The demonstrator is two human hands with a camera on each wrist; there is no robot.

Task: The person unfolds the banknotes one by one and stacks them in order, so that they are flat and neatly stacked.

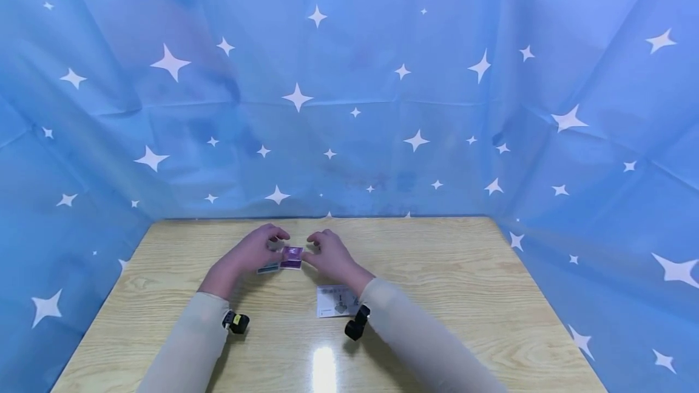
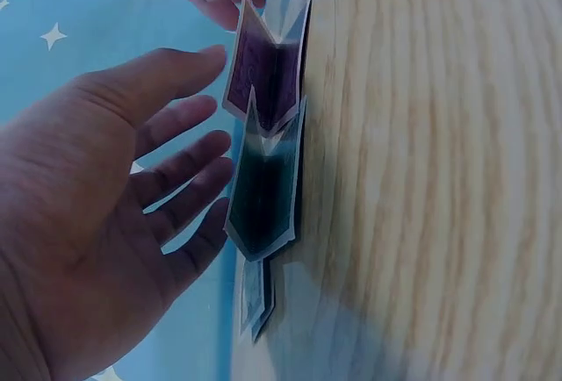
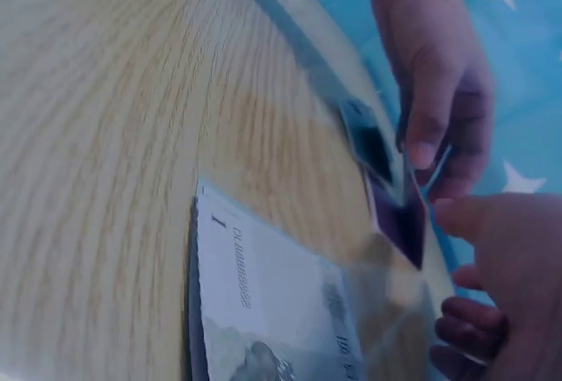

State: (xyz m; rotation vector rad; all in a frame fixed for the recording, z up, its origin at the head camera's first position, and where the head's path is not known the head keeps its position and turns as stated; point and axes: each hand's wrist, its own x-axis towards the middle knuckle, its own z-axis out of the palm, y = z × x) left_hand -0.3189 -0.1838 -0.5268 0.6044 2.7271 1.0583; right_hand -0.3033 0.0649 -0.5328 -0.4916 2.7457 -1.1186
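A purple folded banknote (image 1: 292, 253) stands on the table between both hands, its halves spread in a V in the left wrist view. Just left of it is a green folded banknote (image 2: 263, 188), with a paler folded note (image 2: 255, 298) beyond. My left hand (image 1: 256, 252) arches beside these notes, fingers spread and gently bent, nothing gripped. Loosely bent too, my right hand (image 1: 334, 256) has its thumb tip right at the purple note's right edge, holding nothing. Nearer, a stack of grey-white banknotes (image 3: 263, 284) lies flat, partly covered by the right forearm.
The notes and both hands are on a light wooden table (image 1: 464, 296). A blue star-patterned curtain (image 1: 355, 77) hangs behind its far edge and along both sides. Small black cameras (image 1: 357, 323) sit on both wrists.
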